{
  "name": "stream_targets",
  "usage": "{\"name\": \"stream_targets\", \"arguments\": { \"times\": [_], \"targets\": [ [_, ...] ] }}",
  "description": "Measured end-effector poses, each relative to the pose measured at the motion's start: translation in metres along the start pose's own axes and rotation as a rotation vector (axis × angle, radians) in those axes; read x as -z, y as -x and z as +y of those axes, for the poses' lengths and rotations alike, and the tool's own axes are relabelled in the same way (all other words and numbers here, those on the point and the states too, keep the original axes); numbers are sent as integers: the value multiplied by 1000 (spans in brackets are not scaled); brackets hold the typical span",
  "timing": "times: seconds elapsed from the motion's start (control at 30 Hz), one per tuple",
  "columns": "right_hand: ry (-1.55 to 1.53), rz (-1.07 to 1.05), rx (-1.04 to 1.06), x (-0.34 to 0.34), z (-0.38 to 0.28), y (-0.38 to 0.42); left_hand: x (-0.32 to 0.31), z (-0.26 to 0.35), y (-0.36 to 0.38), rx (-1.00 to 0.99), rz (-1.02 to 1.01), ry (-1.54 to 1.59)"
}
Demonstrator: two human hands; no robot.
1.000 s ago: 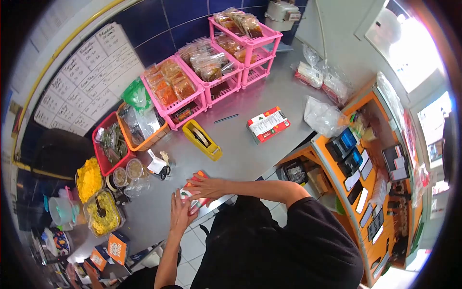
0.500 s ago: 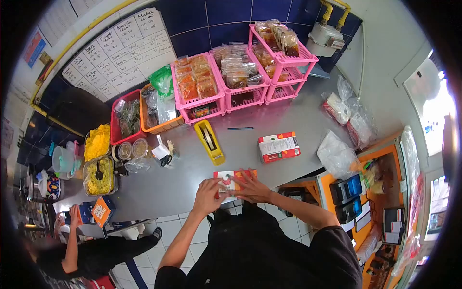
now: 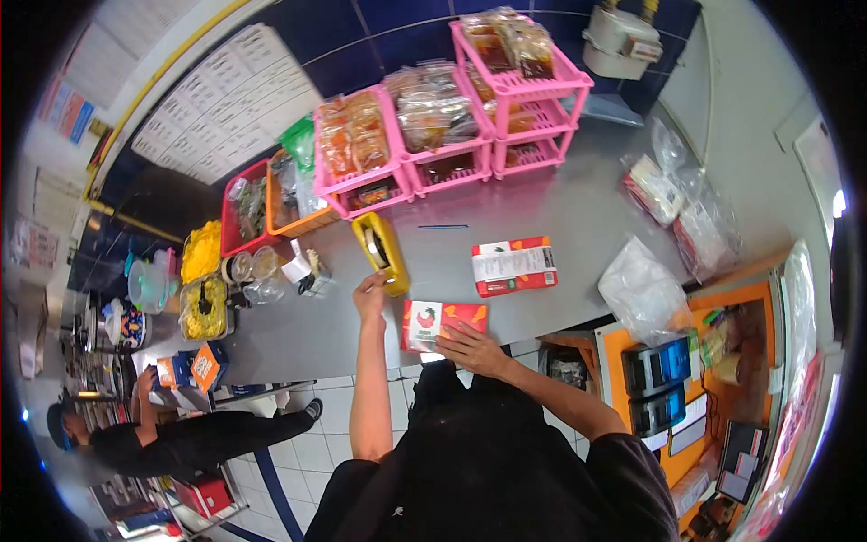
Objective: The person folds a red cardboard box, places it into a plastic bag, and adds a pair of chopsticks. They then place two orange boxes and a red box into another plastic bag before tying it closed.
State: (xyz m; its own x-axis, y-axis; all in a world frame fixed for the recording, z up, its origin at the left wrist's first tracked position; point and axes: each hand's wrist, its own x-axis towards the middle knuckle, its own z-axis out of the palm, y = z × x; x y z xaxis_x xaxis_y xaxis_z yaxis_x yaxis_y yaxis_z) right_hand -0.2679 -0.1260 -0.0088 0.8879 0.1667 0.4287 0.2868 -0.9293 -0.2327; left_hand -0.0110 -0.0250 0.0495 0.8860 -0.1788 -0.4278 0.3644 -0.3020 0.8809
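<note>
Head view: I see the near red box (image 3: 465, 314) lying close to the front edge of the desk (image 3: 307, 348), my right hand (image 3: 474, 350) resting on its right half with the fingers spread and flat, gripping nothing around. My left hand (image 3: 368, 296) is at the near end of the yellow tape dispenser (image 3: 396, 279), its fingers bunched; I cannot tell whether they hold tape. For moving, I have a gap between near box and far red box (image 3: 515, 266), and a wider stretch from there to the clear plastic bag (image 3: 641, 289) on the right. I count two red boxes, one dispenser, one thin dark stick (image 3: 442, 226) and three pink racks (image 3: 536, 88) along the wall
</note>
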Motion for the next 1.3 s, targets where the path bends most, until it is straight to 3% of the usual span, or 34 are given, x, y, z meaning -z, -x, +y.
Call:
{"name": "stream_targets", "arguments": {
  "times": [0.17, 0.27, 0.33, 0.4, 0.43, 0.5, 0.63, 0.7, 0.8, 0.93, 1.0, 1.17, 1.3],
  "targets": [
    [-22, 68, -25, -23, 3, -2, -6, -10, 32, -194, 120, 171],
    [-11, 104, -45, -19, 3, -5, -5, -32, 40, -3, 91, 91],
    [-12, 106, -47, -23, 3, -4, -10, -54, 24, -37, 97, 102],
    [-67, 113, -48, -27, 3, -3, -6, -71, 6, -285, 138, -99],
    [-70, 115, -51, -27, 4, -4, -1, -76, -1, -281, 141, -98],
    [-77, 113, -42, -25, 2, -3, 12, -81, -12, -225, 174, -487],
    [-68, 154, -120, -23, -7, -11, 51, -88, 27, -285, 97, -253],
    [-81, 214, -149, -21, -2, -23, 47, -76, 69, -427, -119, -68],
    [-159, 202, -239, -29, -3, -22, 18, -67, 111, -337, -259, -20],
    [-249, 205, -294, -23, -5, -23, -9, -88, 117, -341, -281, -43],
    [-290, 169, -341, -21, -7, -22, -13, -94, 122, -375, -89, -54],
    [-313, 129, -370, -18, -8, -23, -14, -97, 123, -411, -78, -99],
    [-317, 112, -386, -16, -11, -21, -11, -113, 129, -298, -127, -17]
  ]
}}
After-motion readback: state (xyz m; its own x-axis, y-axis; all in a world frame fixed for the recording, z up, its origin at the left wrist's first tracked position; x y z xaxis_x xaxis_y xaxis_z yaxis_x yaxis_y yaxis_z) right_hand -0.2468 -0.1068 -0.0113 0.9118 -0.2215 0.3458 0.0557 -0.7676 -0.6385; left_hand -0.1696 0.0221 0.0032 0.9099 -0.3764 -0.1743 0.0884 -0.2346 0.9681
